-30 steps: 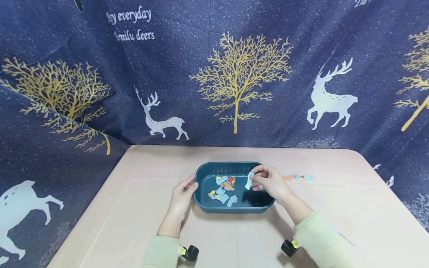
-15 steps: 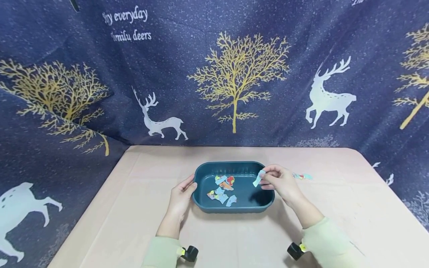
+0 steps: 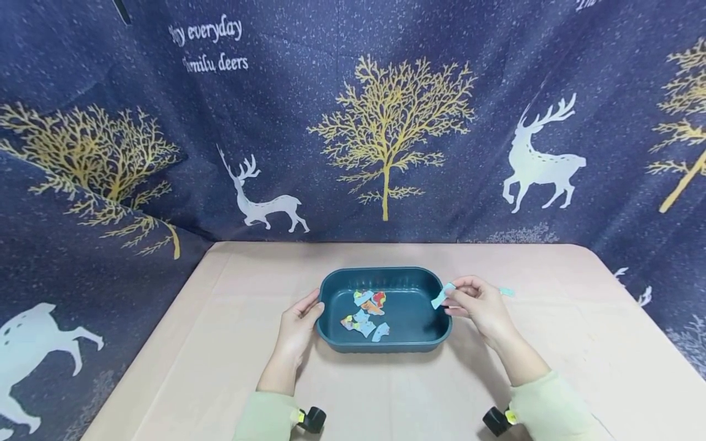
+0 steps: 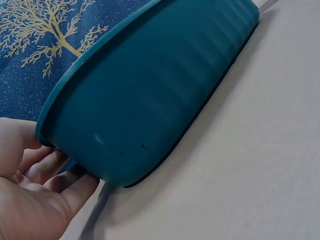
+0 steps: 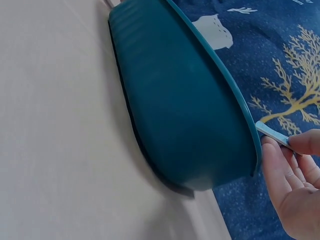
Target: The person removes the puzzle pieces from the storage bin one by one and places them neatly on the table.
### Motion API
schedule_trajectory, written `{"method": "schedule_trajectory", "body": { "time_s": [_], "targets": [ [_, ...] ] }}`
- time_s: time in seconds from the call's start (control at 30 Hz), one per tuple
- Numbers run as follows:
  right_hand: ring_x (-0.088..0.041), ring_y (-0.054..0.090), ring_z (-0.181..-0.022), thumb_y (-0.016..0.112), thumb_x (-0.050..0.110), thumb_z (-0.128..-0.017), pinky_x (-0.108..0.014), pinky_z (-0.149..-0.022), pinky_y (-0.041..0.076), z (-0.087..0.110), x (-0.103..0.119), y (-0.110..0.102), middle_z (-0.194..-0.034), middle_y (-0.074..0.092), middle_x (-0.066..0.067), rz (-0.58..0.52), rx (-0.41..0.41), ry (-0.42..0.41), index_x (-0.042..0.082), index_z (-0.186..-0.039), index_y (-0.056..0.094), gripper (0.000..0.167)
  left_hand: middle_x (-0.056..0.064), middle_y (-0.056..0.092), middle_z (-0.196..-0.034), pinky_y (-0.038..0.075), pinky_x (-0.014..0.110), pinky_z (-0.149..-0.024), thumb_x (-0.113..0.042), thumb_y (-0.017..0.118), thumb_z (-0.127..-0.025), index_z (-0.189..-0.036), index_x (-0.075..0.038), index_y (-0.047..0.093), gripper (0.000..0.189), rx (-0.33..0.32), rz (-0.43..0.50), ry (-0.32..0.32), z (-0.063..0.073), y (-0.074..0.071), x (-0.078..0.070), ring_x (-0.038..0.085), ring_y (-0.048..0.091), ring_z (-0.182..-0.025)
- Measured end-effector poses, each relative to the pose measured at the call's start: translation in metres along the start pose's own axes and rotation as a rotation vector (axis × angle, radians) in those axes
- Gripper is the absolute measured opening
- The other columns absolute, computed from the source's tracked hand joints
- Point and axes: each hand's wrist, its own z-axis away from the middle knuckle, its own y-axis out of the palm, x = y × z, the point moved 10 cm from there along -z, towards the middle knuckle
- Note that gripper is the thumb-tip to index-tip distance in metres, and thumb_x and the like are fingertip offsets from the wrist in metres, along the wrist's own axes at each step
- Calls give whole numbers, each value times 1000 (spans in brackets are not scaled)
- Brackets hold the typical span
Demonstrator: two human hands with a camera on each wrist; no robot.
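A dark teal plastic basin (image 3: 384, 347) rests on the table. My left hand (image 3: 298, 331) holds its left end, thumb at the rim and fingers against the outer wall, as the left wrist view shows. Between thumb and fingers, my right hand (image 3: 481, 306) pinches a light blue puzzle piece (image 3: 441, 296), held over the basin's right rim. Seen from the right wrist, that puzzle piece (image 5: 272, 134) is thin and edge-on. Several puzzle pieces, among them an orange one (image 3: 372, 307) and a blue one (image 3: 380, 332), lie in the basin's left half.
Beyond my right hand, a light blue puzzle piece (image 3: 506, 291) shows on the table (image 3: 220, 343); the hand hides others beside it. A dark blue cloth (image 3: 342, 184) with trees and deer hangs behind the table. Black wrist cameras (image 3: 313, 419) sit at both sleeves.
My right hand has moved right with the light blue puzzle piece, from over the basin's inside to its right rim. It now covers more of the pieces on the table. My left hand stays put.
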Motion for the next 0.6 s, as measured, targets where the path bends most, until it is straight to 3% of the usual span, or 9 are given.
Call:
{"method": "schedule_trajectory", "body": {
  "time_s": [0.33, 0.6],
  "targets": [
    [-12, 71, -73, 62, 6, -90, -27, -69, 62, 6, -1, -17, -79, 65, 5, -94, -23, 10, 4, -99, 49, 16, 16, 50, -139, 46, 27, -102, -16, 55, -95, -137, -6, 48, 44, 24, -4, 24, 2, 2, -3, 29, 49, -129],
    [-11, 71, -74, 62, 6, -89, -26, -69, 62, 9, -2, -35, -82, 68, 4, -123, -38, -60, 12, -105, 60, 17, 16, 51, -139, 45, 28, -103, -16, 55, -95, -137, -7, 48, 44, 17, -18, 17, 3, 2, -3, 29, 49, -129]
  ]
}}
